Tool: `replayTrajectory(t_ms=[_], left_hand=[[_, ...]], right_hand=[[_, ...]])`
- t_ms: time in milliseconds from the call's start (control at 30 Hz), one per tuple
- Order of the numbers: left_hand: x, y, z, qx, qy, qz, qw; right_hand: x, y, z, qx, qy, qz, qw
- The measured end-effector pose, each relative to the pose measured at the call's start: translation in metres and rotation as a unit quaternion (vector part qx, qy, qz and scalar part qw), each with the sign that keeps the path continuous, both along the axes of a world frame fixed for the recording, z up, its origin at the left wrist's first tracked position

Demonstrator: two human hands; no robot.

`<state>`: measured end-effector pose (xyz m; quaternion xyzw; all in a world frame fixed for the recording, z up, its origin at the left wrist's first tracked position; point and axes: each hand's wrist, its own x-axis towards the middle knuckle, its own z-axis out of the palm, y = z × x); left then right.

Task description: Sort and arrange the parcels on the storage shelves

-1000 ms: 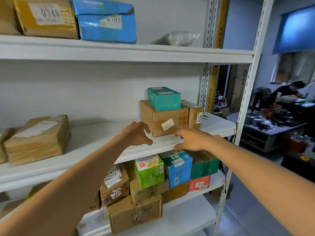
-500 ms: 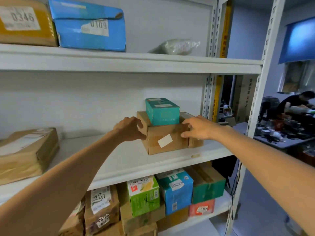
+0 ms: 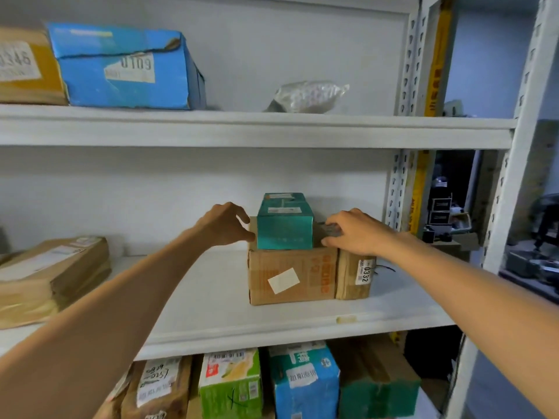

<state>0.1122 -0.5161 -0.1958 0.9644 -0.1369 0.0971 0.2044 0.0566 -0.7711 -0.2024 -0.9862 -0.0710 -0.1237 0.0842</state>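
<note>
The teal box [image 3: 284,228] sits on a carton [image 3: 290,276] on the middle shelf [image 3: 211,322], lying lengthwise front to back, short end facing out. The left hand [image 3: 223,225] grips its left side. The right hand [image 3: 354,231], fingers bent, touches its right side; I can't tell if it grips.

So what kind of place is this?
Probably a parcel storeroom or pickup depot: white metal shelves stacked with parcels, with number labels like 0332 on the brown box and 0346 on the yellow parcel.

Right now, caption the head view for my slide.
Left hand and right hand flank a teal box stacked on a cardboard parcel on the middle shelf.
</note>
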Motion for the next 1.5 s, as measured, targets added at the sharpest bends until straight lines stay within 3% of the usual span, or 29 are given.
replayTrajectory(t_ms=[133, 267, 367, 533, 767, 967, 1200, 1500], left_hand=[[0.007, -0.009, 0.003, -0.037, 0.013, -0.005, 0.999], [0.018, -0.018, 0.005, -0.271, 0.079, -0.001, 0.959], [0.025, -0.030, 0.004, -0.334, 0.128, 0.008, 0.934], [0.029, -0.041, -0.005, -0.383, 0.181, 0.001, 0.906], [0.015, -0.041, -0.002, -0.388, 0.143, -0.033, 0.910], [-0.010, -0.041, -0.010, -0.379, 0.105, -0.087, 0.915], [-0.022, -0.035, -0.044, -0.341, 0.105, -0.215, 0.909], [-0.052, -0.036, -0.093, -0.291, 0.113, -0.329, 0.891]], right_hand=[[0.019, -0.002, -0.001, 0.023, -0.073, -0.006, 0.997], [0.033, 0.012, 0.000, 0.203, -0.149, -0.016, 0.968], [0.042, 0.029, 0.003, 0.296, -0.085, -0.012, 0.951], [0.051, 0.043, -0.003, 0.348, 0.004, -0.018, 0.937], [0.044, 0.037, -0.002, 0.446, -0.004, -0.017, 0.895], [-0.005, 0.047, -0.006, 0.422, -0.073, -0.047, 0.902], [-0.062, 0.066, -0.018, 0.377, -0.078, -0.095, 0.918], [-0.135, 0.090, -0.060, 0.388, -0.123, -0.182, 0.895]])
